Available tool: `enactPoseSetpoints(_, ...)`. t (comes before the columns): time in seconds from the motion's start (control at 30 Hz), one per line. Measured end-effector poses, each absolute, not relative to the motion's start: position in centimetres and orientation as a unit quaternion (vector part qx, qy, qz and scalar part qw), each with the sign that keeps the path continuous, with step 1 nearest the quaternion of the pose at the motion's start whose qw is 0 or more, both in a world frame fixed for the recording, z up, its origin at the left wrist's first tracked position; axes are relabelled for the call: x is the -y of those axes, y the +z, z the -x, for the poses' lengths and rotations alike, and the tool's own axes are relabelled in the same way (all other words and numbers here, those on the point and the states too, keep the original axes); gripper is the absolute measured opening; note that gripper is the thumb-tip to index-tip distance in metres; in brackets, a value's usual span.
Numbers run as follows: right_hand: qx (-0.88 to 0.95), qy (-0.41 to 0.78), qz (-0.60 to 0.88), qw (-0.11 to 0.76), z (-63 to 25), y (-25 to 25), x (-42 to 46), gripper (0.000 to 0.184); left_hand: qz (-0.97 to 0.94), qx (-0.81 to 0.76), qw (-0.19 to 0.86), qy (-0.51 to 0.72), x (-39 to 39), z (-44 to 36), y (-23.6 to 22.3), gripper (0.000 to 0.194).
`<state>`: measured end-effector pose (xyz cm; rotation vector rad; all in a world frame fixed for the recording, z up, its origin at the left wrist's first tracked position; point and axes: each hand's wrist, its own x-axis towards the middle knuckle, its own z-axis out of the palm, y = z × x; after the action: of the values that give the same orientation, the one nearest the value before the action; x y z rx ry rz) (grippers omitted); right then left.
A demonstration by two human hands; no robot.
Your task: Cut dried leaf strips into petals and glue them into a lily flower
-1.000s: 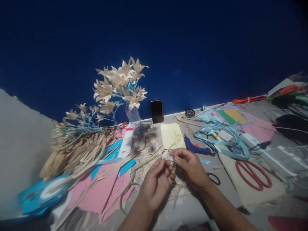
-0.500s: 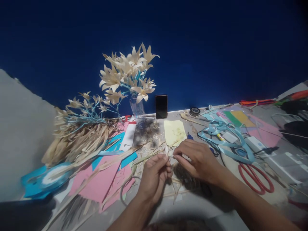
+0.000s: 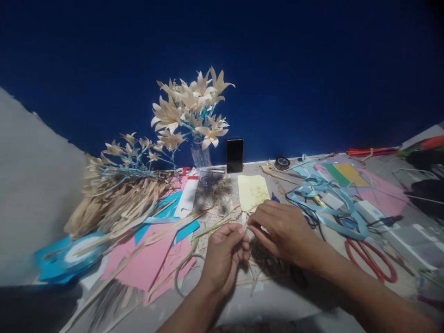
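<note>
My left hand (image 3: 225,252) is closed, thumb pressed against the fingers on a small pale strip of dried husk (image 3: 244,218). The strip stands up between my two hands, its lower end hidden by my fingertips. From the right, my right hand (image 3: 279,226) pinches at the same strip, thumb and fingertips close together and almost touching the left hand. Just beyond the hands lies a yellow paper sheet (image 3: 252,192) with bits scattered on it. Under my right hand sits a dark tangled clump (image 3: 262,252), partly covered.
Cream husk flowers (image 3: 189,99) rise from a clear vase (image 3: 202,164); a phone (image 3: 235,156) leans on the blue wall. Dried husks (image 3: 114,199), pink paper (image 3: 147,256) and a tape roll (image 3: 81,252) lie left. Right are blue ribbon (image 3: 354,222) and red-handled scissors (image 3: 371,259).
The view has shifted slightly, so the vase and flowers appear a little further right and lower. Both hands stay together at the strip, the right fingertips slightly nearer the left.
</note>
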<state>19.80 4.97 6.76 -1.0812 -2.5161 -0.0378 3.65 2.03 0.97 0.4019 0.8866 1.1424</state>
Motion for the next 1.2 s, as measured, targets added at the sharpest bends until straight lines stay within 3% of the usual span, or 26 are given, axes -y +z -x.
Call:
enactPoseSetpoints(0.87, 0.887, -0.064, 0.417, 0.187, -19.3, 7.2, -3.5, 0.013, -0.256, -0.395, 0.723, 0.506, -1.4, -3.4, 0.3, 0.024)
enactPoseSetpoints(1.0, 0.878, 0.011, 0.389, 0.277, -19.8, 7.2, -3.4, 0.003, -0.25, -0.391, 0.718, 0.519, -1.4, -3.4, 0.3, 0.027)
enactPoseSetpoints(1.2, 0.79, 0.127, 0.407, 0.441, -20.4, 5.6, -2.4, 0.011, -0.169, -0.338, 0.762, 0.526, -1.4, -3.4, 0.4, 0.032)
